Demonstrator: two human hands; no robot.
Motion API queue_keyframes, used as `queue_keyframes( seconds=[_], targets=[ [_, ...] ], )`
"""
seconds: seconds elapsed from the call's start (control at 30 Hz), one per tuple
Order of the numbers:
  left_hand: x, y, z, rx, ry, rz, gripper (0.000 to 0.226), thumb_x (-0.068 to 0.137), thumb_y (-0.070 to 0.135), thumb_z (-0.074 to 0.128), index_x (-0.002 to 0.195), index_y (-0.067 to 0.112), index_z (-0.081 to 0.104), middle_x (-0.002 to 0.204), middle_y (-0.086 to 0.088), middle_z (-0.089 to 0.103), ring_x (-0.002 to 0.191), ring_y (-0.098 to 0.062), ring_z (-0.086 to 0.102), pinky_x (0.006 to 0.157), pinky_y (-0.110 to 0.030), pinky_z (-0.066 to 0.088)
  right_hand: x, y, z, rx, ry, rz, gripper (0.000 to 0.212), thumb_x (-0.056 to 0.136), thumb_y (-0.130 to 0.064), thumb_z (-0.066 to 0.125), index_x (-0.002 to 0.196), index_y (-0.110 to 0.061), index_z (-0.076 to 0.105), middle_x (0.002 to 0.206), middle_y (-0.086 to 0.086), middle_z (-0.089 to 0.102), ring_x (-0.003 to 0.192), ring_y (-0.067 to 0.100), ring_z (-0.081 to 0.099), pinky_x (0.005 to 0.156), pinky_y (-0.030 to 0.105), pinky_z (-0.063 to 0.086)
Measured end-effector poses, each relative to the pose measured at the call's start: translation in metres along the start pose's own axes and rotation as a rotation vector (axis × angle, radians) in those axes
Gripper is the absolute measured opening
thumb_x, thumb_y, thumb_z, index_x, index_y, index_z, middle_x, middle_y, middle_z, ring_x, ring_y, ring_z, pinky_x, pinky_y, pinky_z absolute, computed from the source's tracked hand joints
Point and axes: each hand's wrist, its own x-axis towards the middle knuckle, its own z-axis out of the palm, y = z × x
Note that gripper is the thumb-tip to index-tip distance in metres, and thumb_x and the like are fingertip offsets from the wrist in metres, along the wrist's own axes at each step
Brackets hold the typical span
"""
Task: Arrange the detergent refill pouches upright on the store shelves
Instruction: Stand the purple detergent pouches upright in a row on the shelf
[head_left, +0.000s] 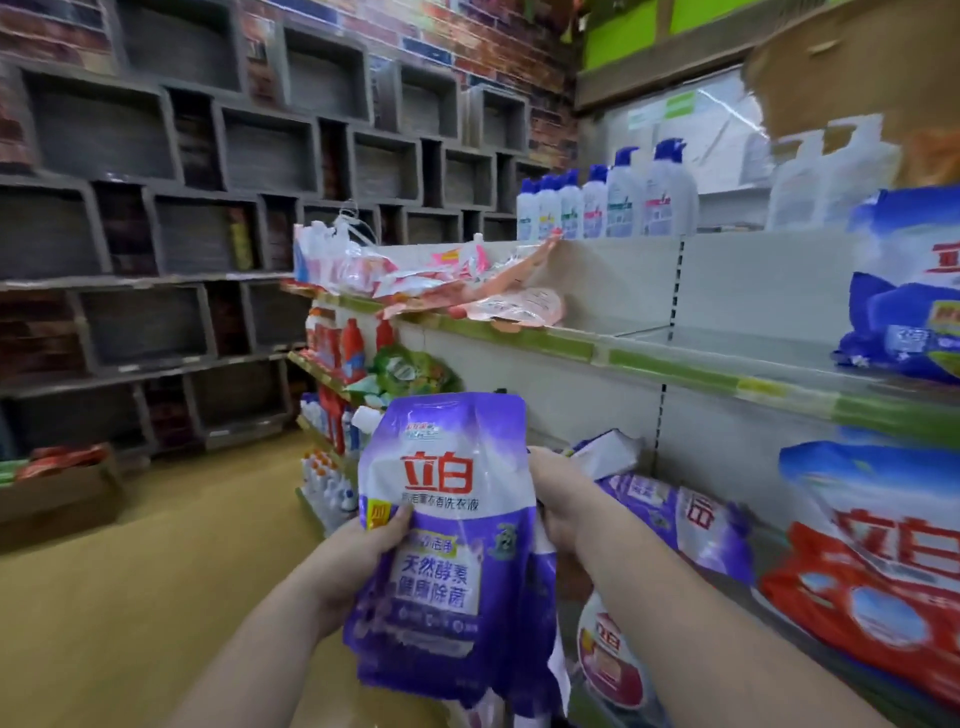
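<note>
The pouch (447, 530) in front is purple and white with big red letters. The pouches on the shelf (483, 291) above are pink. The bottles (608, 205) up top are white with blue caps. The wall (467, 31) has a red brick pattern.
</note>
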Motion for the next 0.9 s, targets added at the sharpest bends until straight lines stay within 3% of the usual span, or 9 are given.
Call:
queue_keyframes(
  seconds=[0.07,0.17,0.27,0.33,0.5,0.63,0.7,0.77,0.9],
  targets=[
    [0.043,0.007,-0.028,0.042,-0.015,-0.011,0.033,0.095,0.032,0.059,0.111,0.005,0.065,0.104,-0.019,0.075,0.09,-0.033,0.075,0.061,-0.036,0.061,0.037,0.007,0.01,0.033,0.066,0.002,0.024,0.093,-0.013,0.064,0.075,-0.005,0.077,0.083,0.013,0.077,0.066,0.023,0.074,0.057,0.034,0.06],
    [0.098,0.019,-0.058,0.11,-0.057,-0.018,0.032,0.095,0.032,0.059,0.11,0.005,0.067,0.104,-0.019,0.075,0.092,-0.033,0.074,0.071,-0.039,0.06,0.08,0.01,0.019,0.094,0.195,-0.004,0.023,0.096,-0.021,0.061,0.078,-0.01,0.071,0.077,0.01,0.073,0.06,0.021,0.066,0.062,0.031,0.053],
    [0.151,0.03,-0.078,0.14,-0.092,-0.034,0.03,0.097,0.03,0.058,0.108,0.004,0.067,0.098,-0.016,0.077,0.086,-0.03,0.075,0.064,-0.035,0.06,0.123,0.009,0.018,0.143,0.341,-0.027,0.031,0.102,-0.034,0.051,0.077,-0.017,0.056,0.052,-0.004,0.052,0.037,0.007,0.036,0.041,0.018,0.027],
    [0.182,0.035,-0.086,0.127,-0.119,-0.034,0.028,0.097,0.029,0.058,0.106,0.005,0.068,0.096,-0.016,0.077,0.084,-0.029,0.076,0.062,-0.034,0.061,0.146,0.004,0.017,0.138,0.394,-0.046,0.036,0.104,-0.037,0.043,0.076,-0.018,0.051,0.048,-0.007,0.04,0.033,0.004,0.021,0.036,0.019,0.015],
    [0.269,0.042,-0.094,0.095,-0.177,-0.051,0.029,0.099,0.027,0.055,0.11,0.003,0.067,0.096,-0.017,0.077,0.083,-0.029,0.076,0.058,-0.033,0.06,0.209,-0.014,-0.002,0.21,0.509,-0.089,0.037,0.106,-0.035,0.039,0.075,-0.018,0.05,0.044,-0.006,0.044,0.028,0.004,0.024,0.031,0.015,0.018],
    [0.342,0.049,-0.087,0.1,-0.22,-0.078,0.034,0.097,0.032,0.056,0.115,0.004,0.065,0.106,-0.02,0.075,0.096,-0.036,0.073,0.085,-0.05,0.058,0.266,-0.024,-0.035,0.379,0.564,-0.08,0.029,0.102,-0.034,0.05,0.08,-0.015,0.054,0.041,0.0,0.056,0.027,0.012,0.047,0.033,0.015,0.036],
    [0.378,0.052,-0.081,0.098,-0.205,-0.097,0.033,0.097,0.032,0.058,0.114,0.005,0.065,0.106,-0.02,0.075,0.097,-0.038,0.072,0.093,-0.056,0.053,0.297,-0.03,-0.055,0.442,0.598,-0.106,0.025,0.1,-0.032,0.054,0.085,-0.013,0.055,0.055,0.007,0.062,0.042,0.02,0.056,0.05,0.022,0.049],
    [0.405,0.055,-0.076,0.094,-0.189,-0.122,0.032,0.096,0.031,0.059,0.113,0.005,0.066,0.104,-0.02,0.075,0.093,-0.037,0.073,0.083,-0.052,0.059,0.322,-0.033,-0.074,0.449,0.667,-0.137,0.025,0.101,-0.03,0.053,0.083,-0.012,0.055,0.058,0.007,0.058,0.045,0.019,0.051,0.06,0.026,0.046],
    [0.461,0.054,-0.07,0.089,-0.185,-0.154,0.029,0.095,0.029,0.062,0.11,0.005,0.067,0.1,-0.021,0.076,0.088,-0.037,0.074,0.07,-0.048,0.062,0.36,-0.042,-0.111,0.488,0.648,-0.163,0.034,0.103,-0.019,0.046,0.071,-0.011,0.051,0.033,-0.001,0.047,0.023,0.008,0.04,0.034,0.013,0.037]
  ],
)
